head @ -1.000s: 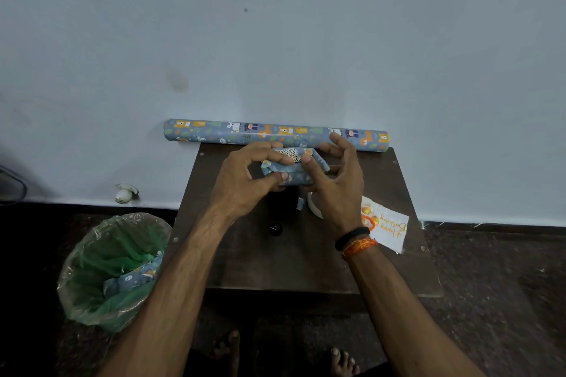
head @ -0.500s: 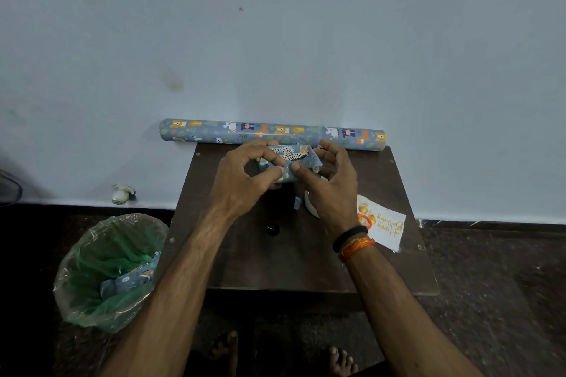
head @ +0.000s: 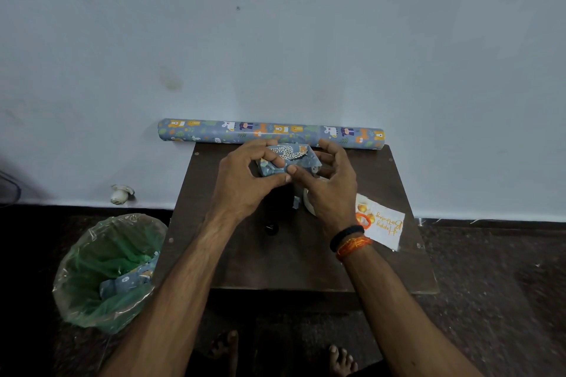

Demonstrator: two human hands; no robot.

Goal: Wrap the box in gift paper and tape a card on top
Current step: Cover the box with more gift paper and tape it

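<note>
At frame centre I see my left hand (head: 242, 180) and right hand (head: 329, 185) both gripping the wrapped box (head: 289, 159) above the counter (head: 294, 257); the card (head: 382, 223) lies at right, beside my wrist

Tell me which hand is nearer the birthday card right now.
Right. The right hand is just left of the birthday card, its wrist overlapping the card's edge in view. The left hand is farther left, across the wrapped box that both hands hold.
</note>
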